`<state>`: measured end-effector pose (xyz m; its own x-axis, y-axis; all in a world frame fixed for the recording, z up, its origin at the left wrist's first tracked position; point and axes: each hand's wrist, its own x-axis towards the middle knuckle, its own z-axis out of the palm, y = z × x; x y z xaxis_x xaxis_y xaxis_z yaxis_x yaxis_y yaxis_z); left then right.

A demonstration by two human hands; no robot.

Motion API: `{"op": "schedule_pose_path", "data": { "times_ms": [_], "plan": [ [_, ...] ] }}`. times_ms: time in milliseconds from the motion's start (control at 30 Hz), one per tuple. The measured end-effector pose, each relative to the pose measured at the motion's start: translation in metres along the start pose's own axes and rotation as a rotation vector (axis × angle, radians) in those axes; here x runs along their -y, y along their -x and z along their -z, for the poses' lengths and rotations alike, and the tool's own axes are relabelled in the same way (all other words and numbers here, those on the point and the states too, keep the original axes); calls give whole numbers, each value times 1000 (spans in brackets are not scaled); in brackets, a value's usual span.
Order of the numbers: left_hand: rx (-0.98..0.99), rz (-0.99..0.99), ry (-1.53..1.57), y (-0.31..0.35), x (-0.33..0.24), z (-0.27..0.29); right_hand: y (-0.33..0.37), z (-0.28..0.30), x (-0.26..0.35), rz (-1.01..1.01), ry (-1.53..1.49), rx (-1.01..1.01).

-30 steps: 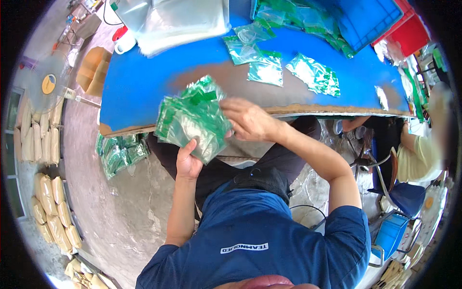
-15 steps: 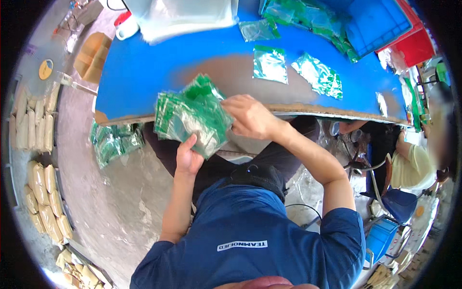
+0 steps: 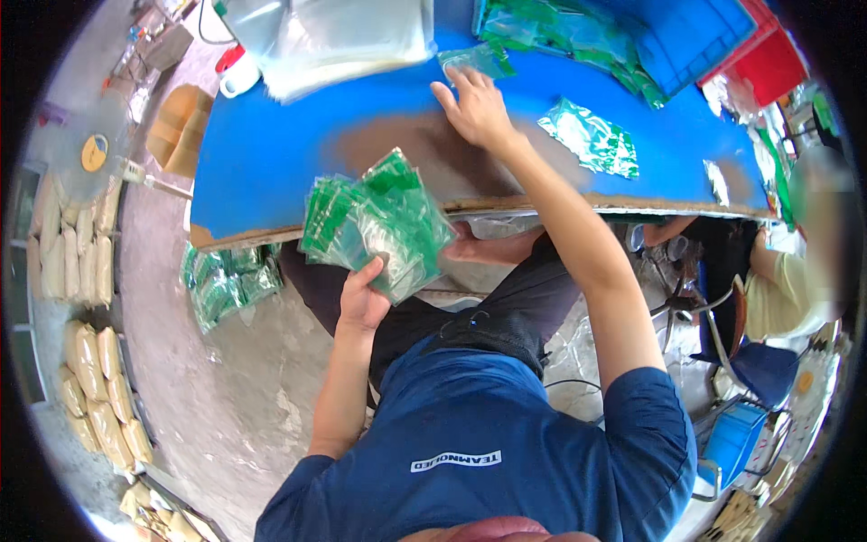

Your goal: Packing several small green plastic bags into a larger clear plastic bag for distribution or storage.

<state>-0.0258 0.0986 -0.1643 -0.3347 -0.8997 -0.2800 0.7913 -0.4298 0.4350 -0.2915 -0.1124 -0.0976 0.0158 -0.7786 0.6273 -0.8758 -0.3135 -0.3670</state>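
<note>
Blue-topped worktable [image 3: 280,149], worn brown near its front edge, as seen in the head view; the fisheye lens bows this edge. At its far left lies a stack of clear plastic bags [image 3: 348,45], with a red-and-white jug [image 3: 237,74] just beside it; at the far right, a heap of green-printed bags [image 3: 569,43] borders a blue plastic crate [image 3: 700,50], behind which a red bin [image 3: 768,68] shows. The left hand [image 3: 363,303], in front of the table edge, grasps a fanned sheaf of clear-and-green pouches [image 3: 384,226], the thumb on top. The right hand [image 3: 479,110] is stretched over the table, fingers loosely spread and clasping nothing visible, its fingertips overlapping the near side of a single clear-and-green pouch [image 3: 492,60]; whether they touch it cannot be told. Key relation: this pouch lies directly beyond the right hand, the nearer of the two, and well apart from the left hand, ahead and to its right; its long axis appears to run roughly sideways, across the line of the reaching forearm. A shiny green-patterned packet [image 3: 591,140] lies to the right of that forearm; bundled green packets [image 3: 235,282] rest below the table's left end.
</note>
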Motion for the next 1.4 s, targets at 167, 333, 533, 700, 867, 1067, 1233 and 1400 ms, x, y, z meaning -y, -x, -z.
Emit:
{"op": "schedule_pose_path", "data": {
  "times_ms": [167,333,533,700,867,1067,1233,1400],
  "plan": [
    [32,-46,25,-1,-7,37,25,-5,6,169,46,273],
    [-10,-36,6,0,-13,12,84,83,65,181,-595,744],
    [44,20,-14,-6,1,5,79,94,-58,-486,546,256],
    [87,47,24,-1,8,9,118,92,14,121,-165,409],
    [40,59,-34,-9,11,-3,93,105,35,-72,-338,346],
    [77,33,-35,-5,10,6,108,74,1,-13,423,135],
    [70,74,0,-6,9,6,118,106,54,-106,-707,641],
    [-38,59,-94,-8,12,-10,93,112,-26,-334,345,-3]
  ]
}}
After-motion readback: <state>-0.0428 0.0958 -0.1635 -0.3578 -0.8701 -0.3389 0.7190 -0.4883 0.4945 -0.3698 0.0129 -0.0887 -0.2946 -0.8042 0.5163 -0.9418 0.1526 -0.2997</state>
